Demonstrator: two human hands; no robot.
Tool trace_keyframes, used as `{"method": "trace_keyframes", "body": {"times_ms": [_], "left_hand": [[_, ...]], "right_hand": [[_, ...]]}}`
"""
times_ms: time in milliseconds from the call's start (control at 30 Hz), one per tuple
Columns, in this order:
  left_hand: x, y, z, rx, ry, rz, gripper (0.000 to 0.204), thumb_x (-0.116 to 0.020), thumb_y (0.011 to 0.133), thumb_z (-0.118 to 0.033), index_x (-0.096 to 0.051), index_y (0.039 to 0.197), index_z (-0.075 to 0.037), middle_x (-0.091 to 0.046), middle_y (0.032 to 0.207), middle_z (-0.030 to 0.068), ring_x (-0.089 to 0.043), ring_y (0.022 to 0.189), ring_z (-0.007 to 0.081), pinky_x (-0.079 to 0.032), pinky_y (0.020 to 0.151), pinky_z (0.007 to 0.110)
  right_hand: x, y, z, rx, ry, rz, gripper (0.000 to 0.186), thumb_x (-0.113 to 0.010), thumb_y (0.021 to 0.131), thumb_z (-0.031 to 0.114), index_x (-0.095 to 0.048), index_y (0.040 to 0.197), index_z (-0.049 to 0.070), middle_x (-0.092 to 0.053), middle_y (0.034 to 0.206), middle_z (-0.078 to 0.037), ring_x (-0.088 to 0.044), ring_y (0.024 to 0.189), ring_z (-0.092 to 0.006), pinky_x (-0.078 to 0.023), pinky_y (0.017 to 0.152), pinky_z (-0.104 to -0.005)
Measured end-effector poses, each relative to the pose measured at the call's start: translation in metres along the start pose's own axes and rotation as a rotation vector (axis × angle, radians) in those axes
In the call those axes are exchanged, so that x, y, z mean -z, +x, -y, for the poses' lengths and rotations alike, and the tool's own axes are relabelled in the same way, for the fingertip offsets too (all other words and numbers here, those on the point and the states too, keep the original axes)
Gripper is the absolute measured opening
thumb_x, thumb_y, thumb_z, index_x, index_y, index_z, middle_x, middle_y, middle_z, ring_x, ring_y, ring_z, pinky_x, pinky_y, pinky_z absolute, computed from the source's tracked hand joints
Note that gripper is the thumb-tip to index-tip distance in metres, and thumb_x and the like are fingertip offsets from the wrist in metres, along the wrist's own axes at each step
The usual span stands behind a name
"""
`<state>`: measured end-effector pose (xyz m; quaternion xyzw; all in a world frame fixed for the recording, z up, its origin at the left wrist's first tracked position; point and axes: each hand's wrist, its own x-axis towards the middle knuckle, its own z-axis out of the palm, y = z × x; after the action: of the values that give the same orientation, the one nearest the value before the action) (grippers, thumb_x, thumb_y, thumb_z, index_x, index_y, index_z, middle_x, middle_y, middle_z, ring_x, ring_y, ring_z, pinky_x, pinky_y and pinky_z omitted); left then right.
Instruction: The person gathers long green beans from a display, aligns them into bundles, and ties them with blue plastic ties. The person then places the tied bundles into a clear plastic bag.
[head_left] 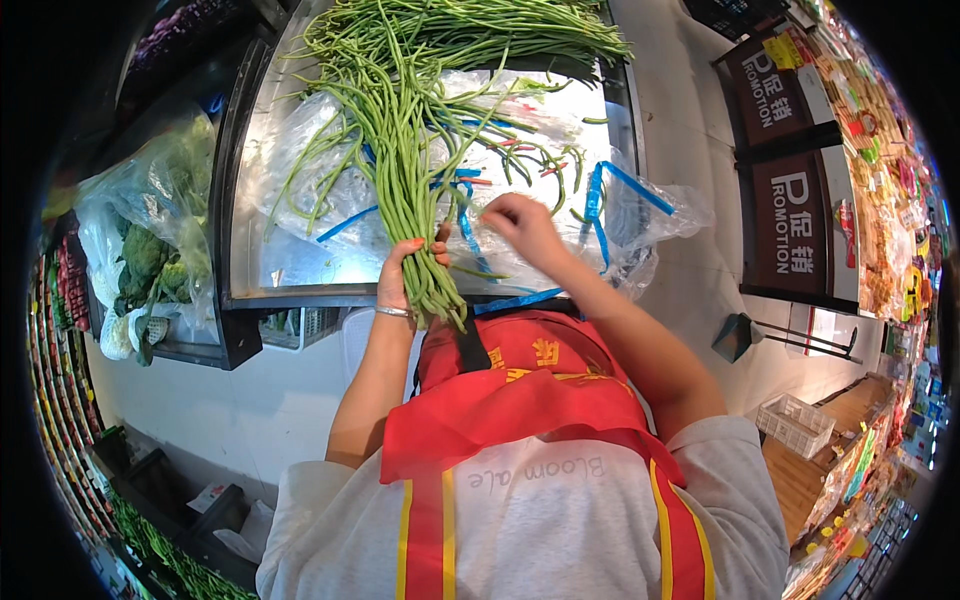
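My left hand (396,278) is wrapped round the lower ends of a thick bunch of long green beans (402,170). The bunch runs away from me over the display counter (290,294), its stem ends sticking out below my fist near the front edge. Just right of the bunch, my right hand (525,228) hovers with fingers curled in, slightly blurred. Whatever is between its fingertips, if anything, I cannot make out. A strip of blue tape (468,232) hangs between the bunch and that hand.
A bigger pile of long beans (500,30) lies at the far end. Clear plastic wrap (300,190), blue-edged strips (594,195) and loose bean bits (578,165) litter the counter. Bagged broccoli (145,250) stands on the left, dark promotion boxes (790,220) on the right.
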<state>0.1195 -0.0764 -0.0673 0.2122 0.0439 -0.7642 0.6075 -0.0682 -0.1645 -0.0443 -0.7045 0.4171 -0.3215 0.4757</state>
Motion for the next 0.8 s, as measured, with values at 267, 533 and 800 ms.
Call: {"method": "trace_keyframes", "body": {"times_ms": [267,533,800], "left_hand": [[-0.002,-0.006,-0.017,-0.062,-0.012,0.111,0.039,-0.058,0.075,-0.014,-0.045,0.108,0.003,-0.053,0.096,0.0096,-0.054,0.087,0.021,-0.047,0.077,0.032],[-0.11,-0.033,-0.11,-0.215,-0.251,0.45,0.048,-0.059,0.074,-0.005,-0.037,0.116,0.004,-0.05,0.091,0.0053,-0.051,0.084,0.014,-0.044,0.075,0.026],[-0.051,-0.035,-0.106,-0.29,-0.352,0.272,0.038,-0.059,0.074,-0.006,-0.042,0.106,0.001,-0.049,0.089,0.0046,-0.051,0.082,0.0134,-0.044,0.073,0.025]], "right_hand": [[-0.038,-0.024,0.035,-0.046,0.13,0.224,0.012,-0.062,0.08,0.013,-0.062,0.085,0.002,-0.059,0.075,-0.012,-0.057,0.068,-0.0262,-0.045,0.061,-0.0341],[-0.033,-0.041,-0.054,-0.125,-0.512,0.536,0.016,-0.061,0.077,0.02,-0.066,0.086,0.007,-0.063,0.081,-0.015,-0.06,0.08,-0.0325,-0.047,0.071,-0.0402],[0.132,-0.024,0.062,-0.041,-0.347,0.2,0.015,-0.064,0.08,0.015,-0.066,0.084,0.001,-0.063,0.075,-0.01,-0.058,0.068,-0.0171,-0.046,0.063,-0.029]]}}
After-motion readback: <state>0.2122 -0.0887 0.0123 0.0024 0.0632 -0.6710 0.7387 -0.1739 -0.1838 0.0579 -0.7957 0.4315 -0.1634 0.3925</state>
